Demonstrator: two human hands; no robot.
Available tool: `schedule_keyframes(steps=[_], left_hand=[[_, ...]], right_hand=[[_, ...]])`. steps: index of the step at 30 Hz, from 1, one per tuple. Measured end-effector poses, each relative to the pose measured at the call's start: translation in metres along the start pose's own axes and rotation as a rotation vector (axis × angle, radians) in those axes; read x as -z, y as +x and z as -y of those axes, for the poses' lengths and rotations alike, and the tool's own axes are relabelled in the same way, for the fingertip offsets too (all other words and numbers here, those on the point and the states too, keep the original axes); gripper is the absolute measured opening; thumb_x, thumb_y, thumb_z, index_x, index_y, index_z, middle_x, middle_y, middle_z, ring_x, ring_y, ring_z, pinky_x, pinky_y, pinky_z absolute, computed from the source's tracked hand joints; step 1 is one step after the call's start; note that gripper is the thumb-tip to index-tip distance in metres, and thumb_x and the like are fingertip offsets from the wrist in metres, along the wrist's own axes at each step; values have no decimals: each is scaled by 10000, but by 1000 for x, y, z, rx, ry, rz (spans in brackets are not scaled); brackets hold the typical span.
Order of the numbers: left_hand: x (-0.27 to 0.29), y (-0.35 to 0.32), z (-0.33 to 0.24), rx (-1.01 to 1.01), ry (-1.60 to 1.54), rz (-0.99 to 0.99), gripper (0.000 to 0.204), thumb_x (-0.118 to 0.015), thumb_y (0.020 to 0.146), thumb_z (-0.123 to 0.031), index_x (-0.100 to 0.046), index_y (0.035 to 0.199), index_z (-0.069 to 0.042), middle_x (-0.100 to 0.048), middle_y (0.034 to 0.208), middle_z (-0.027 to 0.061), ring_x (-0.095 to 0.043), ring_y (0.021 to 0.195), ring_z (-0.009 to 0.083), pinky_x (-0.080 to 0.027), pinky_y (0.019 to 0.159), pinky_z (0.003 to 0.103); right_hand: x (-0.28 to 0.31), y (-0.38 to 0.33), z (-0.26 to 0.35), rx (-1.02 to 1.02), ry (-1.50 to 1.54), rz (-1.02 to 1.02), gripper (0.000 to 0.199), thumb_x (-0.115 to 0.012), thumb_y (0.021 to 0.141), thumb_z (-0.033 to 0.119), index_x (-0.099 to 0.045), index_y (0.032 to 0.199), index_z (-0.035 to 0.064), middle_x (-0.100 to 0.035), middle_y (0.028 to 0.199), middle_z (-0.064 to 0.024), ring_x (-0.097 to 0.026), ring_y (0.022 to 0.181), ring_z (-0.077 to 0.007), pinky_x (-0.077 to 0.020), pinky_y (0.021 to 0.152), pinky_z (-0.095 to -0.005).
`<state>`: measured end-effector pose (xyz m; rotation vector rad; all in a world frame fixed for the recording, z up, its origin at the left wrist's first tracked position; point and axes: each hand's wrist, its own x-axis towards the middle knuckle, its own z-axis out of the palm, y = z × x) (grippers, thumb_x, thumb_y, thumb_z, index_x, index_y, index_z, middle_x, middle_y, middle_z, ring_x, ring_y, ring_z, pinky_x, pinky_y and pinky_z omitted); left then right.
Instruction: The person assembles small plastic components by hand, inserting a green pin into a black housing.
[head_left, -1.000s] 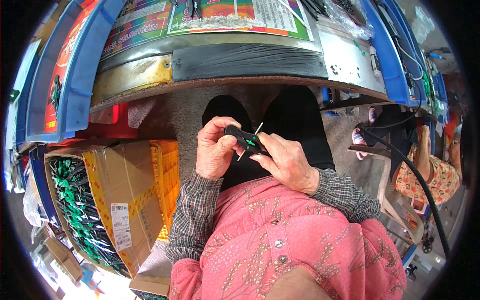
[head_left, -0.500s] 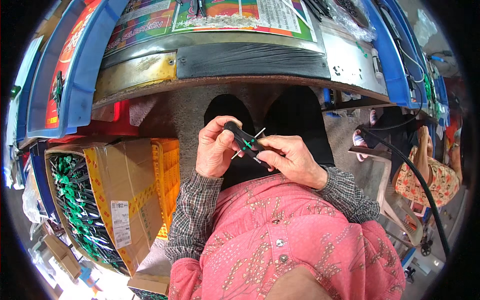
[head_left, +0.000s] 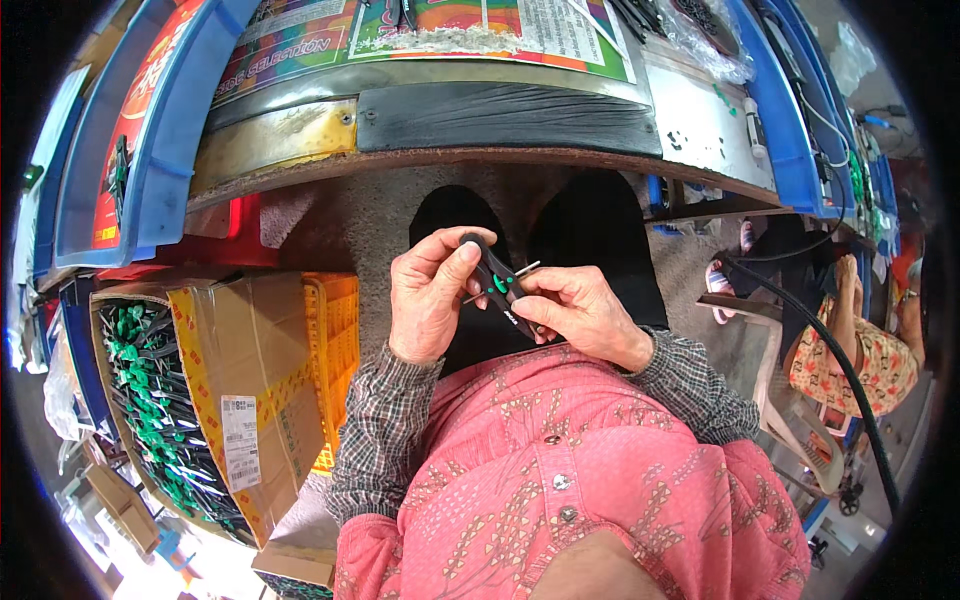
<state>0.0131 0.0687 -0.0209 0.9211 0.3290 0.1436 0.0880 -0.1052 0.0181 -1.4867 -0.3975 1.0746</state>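
Note:
Over my lap, both hands hold a slim black hand tool [head_left: 490, 268] with a green piece [head_left: 502, 285] at its middle. A thin metal rod [head_left: 529, 267] sticks out crosswise on its right side. My left hand [head_left: 430, 295] pinches the rounded upper end, thumb on top and fingers underneath. The lower end is gripped by my right hand [head_left: 588, 315], its thumb lying along the edge. The tool slants from upper left to lower right. Its underside and some of my fingertips are hidden.
A workbench edge [head_left: 510, 118] runs ahead, with blue trays [head_left: 160, 130] at its sides. To my left stands a cardboard box [head_left: 250, 360] of many black-and-green tools, beside an orange crate [head_left: 335, 350]. A black cable [head_left: 845, 360] hangs at right, near another person [head_left: 850, 350].
The tool has turned slightly more upright. My right thumb has slid down from beside the green piece toward the lower end, and my left thumb has moved up onto the upper end.

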Motion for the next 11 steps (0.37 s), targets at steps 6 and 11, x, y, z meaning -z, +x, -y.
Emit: schedule_keyframes(steps=[6,11], left_hand=[[-7,0,-12,-49,108,-127,151,-605,907,-83,-622,1036,-5,-601,784,-8,-531,578,44,-467,493,197],[1,-3,-22,-57,118,-44,86,-630,893,-50,-589,963,-20,-610,755,14,-568,570,74,-479,512,218]], right_hand=[[-2,6,4,-4,-32,14,164,-578,932,132,-648,911,-15,-572,688,12,-517,581,-46,-426,523,-207],[-11,6,12,79,-127,2,153,-569,922,96,-659,976,-16,-608,715,-42,-570,607,-82,-467,564,-216]])
